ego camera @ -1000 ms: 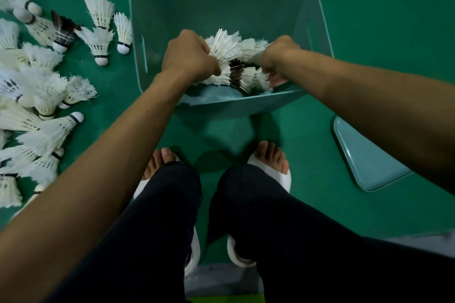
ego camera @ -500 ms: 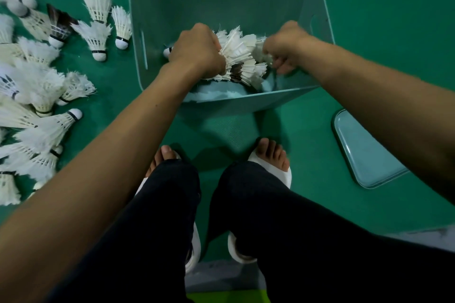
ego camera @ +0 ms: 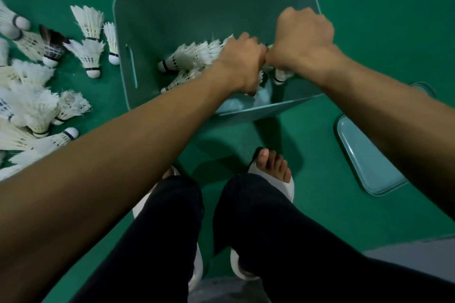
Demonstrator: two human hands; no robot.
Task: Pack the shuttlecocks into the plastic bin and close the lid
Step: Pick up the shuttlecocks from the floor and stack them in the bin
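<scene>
Bundle of shuttlecocks (ego camera: pixel 189 58): lies inside the plastic bin (ego camera: pixel 172 7), low against its near wall, with some corks pointing left.
Left hand (ego camera: pixel 242 61): knuckles up, fingers curled down round the feather end of the bundle. The fingertips are hidden, so this is probably a wrap rather than a pinch.
Right hand (ego camera: pixel 304 39): touches the left hand at the knuckles, fingers curled the same way over the bundle's right side.
Loose shuttlecocks (ego camera: pixel 89 56): scattered on the green court floor (ego camera: pixel 369 32) left of the bin, a dark-feathered shuttlecock (ego camera: pixel 53 47) among them.
Lid (ego camera: pixel 369 160): flat on the floor, right of the bin and apart from it.
Handling: very light. The feather skirts are brittle, crush easily and snag on one another, while the corks are firm.
Where to hold: by the cork, or loosely round the skirt. Gather several only with a soft squeeze.
</scene>
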